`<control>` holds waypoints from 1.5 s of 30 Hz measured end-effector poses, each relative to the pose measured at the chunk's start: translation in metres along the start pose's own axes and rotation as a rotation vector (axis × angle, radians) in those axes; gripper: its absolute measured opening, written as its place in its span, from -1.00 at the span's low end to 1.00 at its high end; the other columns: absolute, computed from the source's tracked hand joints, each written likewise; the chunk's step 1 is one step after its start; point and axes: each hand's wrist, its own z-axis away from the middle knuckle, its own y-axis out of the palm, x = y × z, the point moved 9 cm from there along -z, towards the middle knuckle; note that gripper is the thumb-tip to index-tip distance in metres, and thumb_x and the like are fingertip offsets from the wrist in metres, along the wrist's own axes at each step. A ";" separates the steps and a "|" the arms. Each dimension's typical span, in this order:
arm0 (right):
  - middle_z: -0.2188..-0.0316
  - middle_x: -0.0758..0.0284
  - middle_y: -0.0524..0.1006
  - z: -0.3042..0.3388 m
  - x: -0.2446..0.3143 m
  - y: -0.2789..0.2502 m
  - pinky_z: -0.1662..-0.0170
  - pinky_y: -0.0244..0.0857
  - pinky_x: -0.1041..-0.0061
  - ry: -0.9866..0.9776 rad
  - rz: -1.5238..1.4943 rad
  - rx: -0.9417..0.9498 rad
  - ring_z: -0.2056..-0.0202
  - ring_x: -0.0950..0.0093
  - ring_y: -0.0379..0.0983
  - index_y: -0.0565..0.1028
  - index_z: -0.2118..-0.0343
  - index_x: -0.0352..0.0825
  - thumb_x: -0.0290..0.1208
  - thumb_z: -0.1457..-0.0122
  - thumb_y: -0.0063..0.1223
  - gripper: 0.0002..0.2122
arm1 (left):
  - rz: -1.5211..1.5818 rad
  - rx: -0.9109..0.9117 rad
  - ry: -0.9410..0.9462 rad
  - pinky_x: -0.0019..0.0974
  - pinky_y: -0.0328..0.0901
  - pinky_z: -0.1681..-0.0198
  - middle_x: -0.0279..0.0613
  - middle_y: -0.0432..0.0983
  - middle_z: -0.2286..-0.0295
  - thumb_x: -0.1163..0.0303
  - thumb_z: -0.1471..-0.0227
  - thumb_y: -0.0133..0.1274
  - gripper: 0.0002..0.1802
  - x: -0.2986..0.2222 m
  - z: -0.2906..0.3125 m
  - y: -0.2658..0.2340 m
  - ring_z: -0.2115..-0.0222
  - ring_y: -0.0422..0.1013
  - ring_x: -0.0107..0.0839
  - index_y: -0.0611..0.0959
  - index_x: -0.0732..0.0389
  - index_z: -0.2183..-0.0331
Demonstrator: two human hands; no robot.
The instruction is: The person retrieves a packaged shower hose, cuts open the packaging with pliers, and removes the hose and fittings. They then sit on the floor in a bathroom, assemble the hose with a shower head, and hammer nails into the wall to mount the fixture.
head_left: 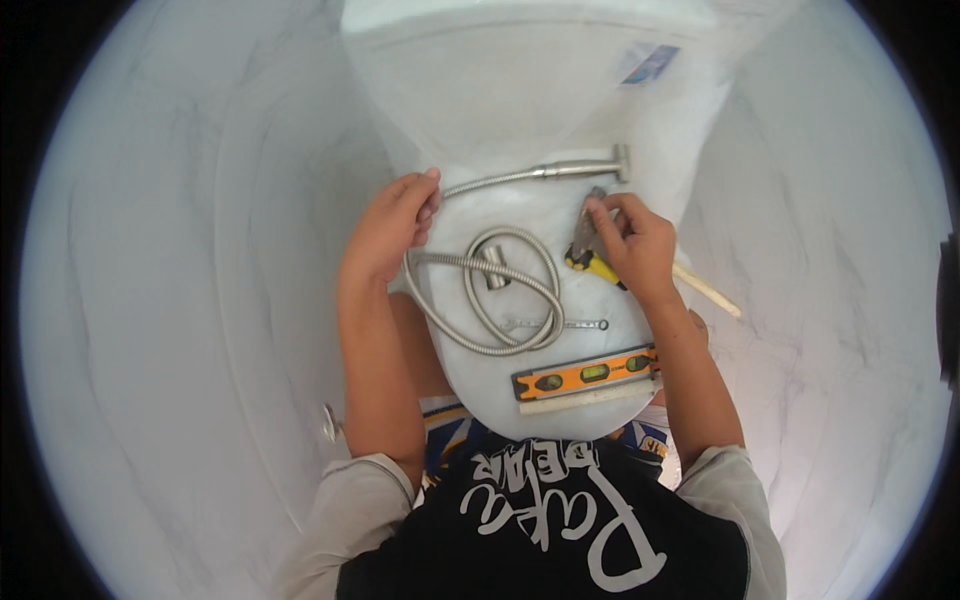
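Note:
My left hand (398, 222) is closed on a flexible metal hose (515, 236), over the left edge of a white toilet lid (470, 375). From its fingertips the hose runs right to a metal spray head (622, 163); below the hand it lies in loose loops on the lid. My right hand (636, 245) pinches a grey-headed tool with yellow and black handles, seemingly pliers (592, 262), partly hidden by the fingers. Within the loops rests a short metal cylinder (494, 268). A small wrench (588, 324) lies partly under the hose.
Nearer me, an orange spirit level (590, 374) lies beside a pale stick (585, 398). Another pale stick (710, 292) juts past the lid's right edge. The white toilet tank (500, 80), bearing a small sticker (652, 64), rises behind. Marble-patterned floor (150, 300) surrounds the toilet.

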 end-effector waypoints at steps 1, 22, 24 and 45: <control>0.71 0.39 0.44 0.004 0.001 0.000 0.52 0.26 0.50 -0.050 0.044 -0.062 0.67 0.54 0.36 0.67 0.34 -0.23 -0.20 -0.24 0.39 -0.79 | 0.009 -0.020 -0.021 -0.45 0.12 0.45 -0.49 0.28 0.54 0.06 -0.35 0.04 -0.61 0.007 0.006 -0.003 0.53 0.16 -0.62 0.52 0.11 0.44; 0.48 0.27 0.67 0.010 0.015 0.007 0.32 0.42 0.47 -0.083 -0.562 0.350 0.46 0.49 0.58 0.66 0.18 -0.32 -0.26 -0.35 0.23 -0.79 | 0.423 0.016 -0.048 -0.19 0.52 -0.10 0.12 0.61 0.07 0.58 -0.22 -0.10 -0.65 0.029 0.168 -0.028 0.08 0.59 -0.18 0.57 0.46 0.00; 0.47 0.26 0.67 0.010 0.016 0.006 0.33 0.43 0.44 -0.105 -0.432 0.326 0.47 0.43 0.60 0.65 0.20 -0.34 -0.30 -0.33 0.24 -0.81 | 0.432 0.085 -0.012 -0.18 0.52 -0.13 0.16 0.60 0.03 0.63 -0.20 -0.11 -0.63 0.019 0.168 -0.008 0.05 0.59 -0.16 0.55 0.47 -0.03; 0.28 0.28 0.59 -0.007 0.054 -0.015 0.28 0.44 0.40 -0.209 -0.579 0.246 0.38 0.37 0.55 0.69 0.10 -0.30 -0.45 -0.22 0.31 -0.80 | 0.199 0.430 -0.057 -0.18 0.47 -0.22 0.07 0.55 -0.07 0.43 -0.39 0.03 -0.41 -0.036 0.033 0.144 -0.05 0.58 -0.24 0.31 0.38 -0.34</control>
